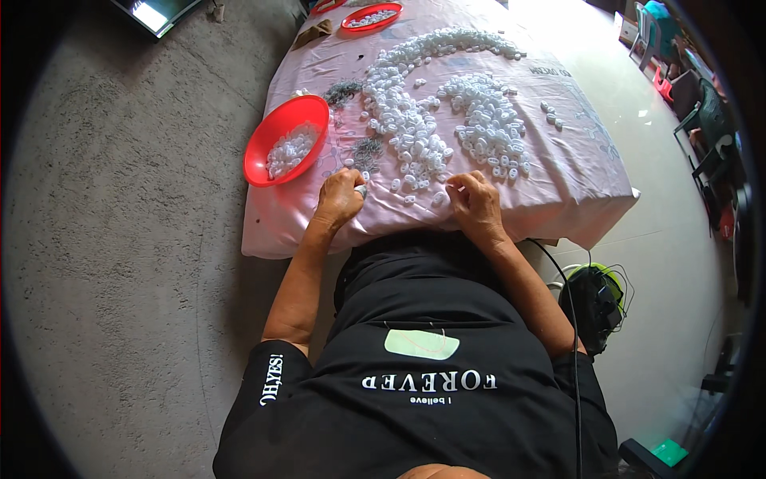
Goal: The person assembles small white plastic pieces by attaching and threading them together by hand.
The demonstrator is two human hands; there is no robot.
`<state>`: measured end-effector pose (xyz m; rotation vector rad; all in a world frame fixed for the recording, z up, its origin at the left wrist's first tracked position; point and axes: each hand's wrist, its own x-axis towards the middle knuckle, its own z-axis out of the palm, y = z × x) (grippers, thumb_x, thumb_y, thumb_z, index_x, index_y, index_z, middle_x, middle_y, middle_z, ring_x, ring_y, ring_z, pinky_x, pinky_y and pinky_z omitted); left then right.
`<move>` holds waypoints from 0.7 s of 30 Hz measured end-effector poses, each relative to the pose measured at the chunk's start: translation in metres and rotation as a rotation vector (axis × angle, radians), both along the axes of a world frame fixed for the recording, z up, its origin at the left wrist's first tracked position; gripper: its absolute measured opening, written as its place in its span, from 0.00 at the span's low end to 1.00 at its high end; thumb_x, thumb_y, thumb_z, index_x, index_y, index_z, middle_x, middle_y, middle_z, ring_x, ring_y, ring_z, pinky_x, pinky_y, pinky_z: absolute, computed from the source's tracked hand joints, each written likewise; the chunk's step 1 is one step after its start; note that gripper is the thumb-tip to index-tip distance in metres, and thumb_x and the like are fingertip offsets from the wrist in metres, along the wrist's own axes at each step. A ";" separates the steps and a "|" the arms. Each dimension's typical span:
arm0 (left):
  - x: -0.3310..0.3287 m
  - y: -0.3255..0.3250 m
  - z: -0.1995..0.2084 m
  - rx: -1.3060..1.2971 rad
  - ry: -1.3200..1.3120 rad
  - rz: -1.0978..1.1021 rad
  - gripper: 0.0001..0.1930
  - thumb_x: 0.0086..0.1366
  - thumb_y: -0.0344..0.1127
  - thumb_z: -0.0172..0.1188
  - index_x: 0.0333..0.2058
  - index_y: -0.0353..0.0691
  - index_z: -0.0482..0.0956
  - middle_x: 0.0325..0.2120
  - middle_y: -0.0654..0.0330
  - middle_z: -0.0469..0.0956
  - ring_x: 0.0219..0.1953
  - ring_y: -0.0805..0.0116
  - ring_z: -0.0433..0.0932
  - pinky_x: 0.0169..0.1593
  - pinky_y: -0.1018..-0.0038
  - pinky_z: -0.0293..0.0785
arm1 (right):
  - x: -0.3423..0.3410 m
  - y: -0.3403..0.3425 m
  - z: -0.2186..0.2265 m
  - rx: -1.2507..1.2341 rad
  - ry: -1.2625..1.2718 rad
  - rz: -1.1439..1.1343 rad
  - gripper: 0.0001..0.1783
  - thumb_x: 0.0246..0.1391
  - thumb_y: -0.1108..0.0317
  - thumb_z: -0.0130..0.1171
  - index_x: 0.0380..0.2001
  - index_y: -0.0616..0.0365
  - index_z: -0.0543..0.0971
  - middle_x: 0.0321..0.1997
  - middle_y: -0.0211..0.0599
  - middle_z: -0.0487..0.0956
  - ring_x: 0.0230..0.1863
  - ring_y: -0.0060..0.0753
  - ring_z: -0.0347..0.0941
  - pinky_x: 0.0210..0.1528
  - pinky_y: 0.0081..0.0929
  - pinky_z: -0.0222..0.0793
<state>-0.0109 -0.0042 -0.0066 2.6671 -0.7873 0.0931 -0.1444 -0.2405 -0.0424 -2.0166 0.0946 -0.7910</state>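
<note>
Near the front edge of the cloth-covered table, my left hand (pixel 341 195) is closed, with a bit of something whitish-grey (pixel 361 191) showing at its side. My right hand (pixel 477 206) is bent at the fingers, thumb and fingertips together in a pinch; whatever they hold is too small to make out. Just left of those fingertips lies a small white oval plastic piece (pixel 439 199). Beyond both hands spreads a long curved heap of similar white pieces (pixel 407 132), with a second heap (pixel 488 124) to its right. Close to my left hand is a pile of tiny grey metal parts (pixel 367 152).
A red bowl (pixel 257 156) of translucent white pieces (pixel 293 152) sits at the table's left edge. Farther back are another grey pile (pixel 343 92) and a red dish (pixel 373 17). A black cable (pixel 576 383) hangs at my right, near a black-and-green object (pixel 592 303) beside the table.
</note>
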 end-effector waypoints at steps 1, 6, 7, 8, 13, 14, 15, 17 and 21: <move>-0.001 -0.001 0.001 -0.039 -0.038 -0.029 0.08 0.49 0.26 0.54 0.30 0.36 0.78 0.30 0.48 0.78 0.37 0.51 0.78 0.44 0.63 0.72 | 0.000 0.000 0.000 0.003 0.002 -0.003 0.05 0.46 0.74 0.62 0.29 0.60 0.78 0.28 0.40 0.76 0.24 0.36 0.74 0.28 0.30 0.68; -0.017 -0.015 0.017 -0.250 -0.015 -0.080 0.04 0.56 0.27 0.56 0.31 0.34 0.76 0.28 0.51 0.78 0.32 0.55 0.78 0.38 0.68 0.72 | -0.002 -0.001 -0.001 -0.001 0.001 -0.010 0.05 0.45 0.74 0.62 0.29 0.60 0.79 0.28 0.40 0.76 0.24 0.36 0.74 0.28 0.30 0.68; -0.023 -0.019 0.022 -0.318 0.054 -0.088 0.04 0.57 0.25 0.56 0.31 0.34 0.76 0.28 0.51 0.78 0.31 0.56 0.78 0.36 0.69 0.72 | -0.001 -0.001 -0.001 -0.002 -0.002 -0.006 0.05 0.45 0.74 0.62 0.29 0.60 0.79 0.28 0.40 0.76 0.24 0.36 0.74 0.28 0.30 0.68; -0.030 -0.025 0.025 -0.319 0.054 -0.088 0.04 0.57 0.25 0.56 0.31 0.34 0.76 0.28 0.51 0.78 0.31 0.56 0.78 0.36 0.69 0.72 | -0.001 -0.001 -0.002 0.007 -0.007 -0.004 0.05 0.45 0.74 0.63 0.29 0.60 0.79 0.28 0.40 0.76 0.24 0.36 0.74 0.28 0.30 0.68; -0.052 -0.039 0.021 -0.287 0.074 -0.327 0.06 0.53 0.20 0.57 0.32 0.33 0.77 0.27 0.52 0.76 0.30 0.59 0.77 0.35 0.71 0.72 | -0.001 -0.001 -0.001 0.013 0.004 0.002 0.05 0.46 0.74 0.63 0.29 0.60 0.79 0.28 0.40 0.76 0.24 0.35 0.74 0.28 0.30 0.68; -0.055 -0.040 0.019 -0.250 0.028 -0.383 0.08 0.51 0.20 0.57 0.32 0.33 0.78 0.27 0.52 0.76 0.30 0.58 0.77 0.35 0.71 0.72 | -0.001 -0.001 -0.001 0.018 0.005 0.005 0.05 0.45 0.74 0.63 0.29 0.60 0.79 0.28 0.40 0.76 0.24 0.35 0.74 0.28 0.30 0.68; -0.056 -0.042 0.018 -0.240 0.027 -0.371 0.12 0.48 0.18 0.55 0.33 0.34 0.79 0.27 0.52 0.75 0.31 0.58 0.76 0.36 0.70 0.72 | -0.001 -0.001 -0.001 0.024 0.005 0.008 0.05 0.45 0.74 0.63 0.29 0.60 0.79 0.29 0.40 0.76 0.24 0.35 0.74 0.28 0.30 0.68; -0.057 -0.042 0.011 -0.251 0.027 -0.373 0.12 0.48 0.18 0.55 0.32 0.34 0.79 0.27 0.51 0.75 0.32 0.55 0.76 0.38 0.67 0.71 | -0.001 -0.001 0.000 0.019 0.008 0.007 0.05 0.45 0.74 0.63 0.29 0.60 0.79 0.29 0.40 0.76 0.24 0.35 0.74 0.28 0.30 0.68; -0.061 -0.045 0.008 -0.232 -0.020 -0.384 0.10 0.49 0.20 0.55 0.32 0.33 0.78 0.28 0.50 0.74 0.33 0.51 0.75 0.40 0.64 0.71 | -0.001 -0.003 -0.002 0.005 0.007 0.003 0.05 0.45 0.74 0.63 0.29 0.60 0.79 0.29 0.40 0.76 0.24 0.35 0.74 0.28 0.29 0.69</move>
